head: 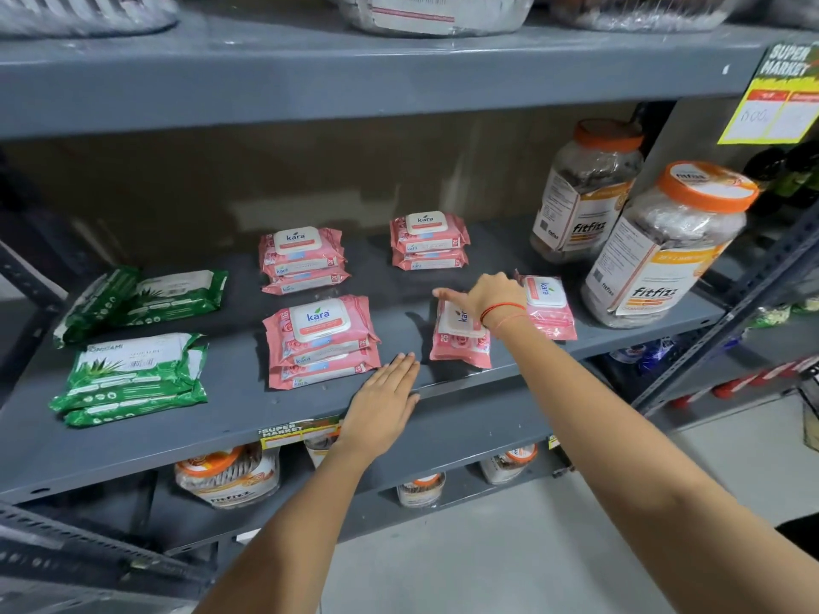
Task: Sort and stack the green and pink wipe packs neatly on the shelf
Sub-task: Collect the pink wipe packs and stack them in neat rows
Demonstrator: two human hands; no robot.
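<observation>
On the grey shelf (443, 418) lie three stacks of pink wipe packs: front middle (321, 343), back middle (302, 259) and back right (429, 240). Two single pink packs lie to the right, one (458, 343) under my right hand (483, 296) and one (547, 310) just behind my wrist. My right hand rests on the nearer pack, fingers stretched to the left. Green wipe packs sit at the left: a front stack (133, 376) and a loose tilted pair behind (142, 299). My left hand (383, 409) lies flat on the shelf's front edge, holding nothing.
Two big clear jars with orange lids (664, 245) (585, 192) stand at the shelf's right end. More jars (228, 476) sit on the shelf below. The shelf above (354, 68) hangs low over the packs. A yellow price tag (784, 95) hangs upper right.
</observation>
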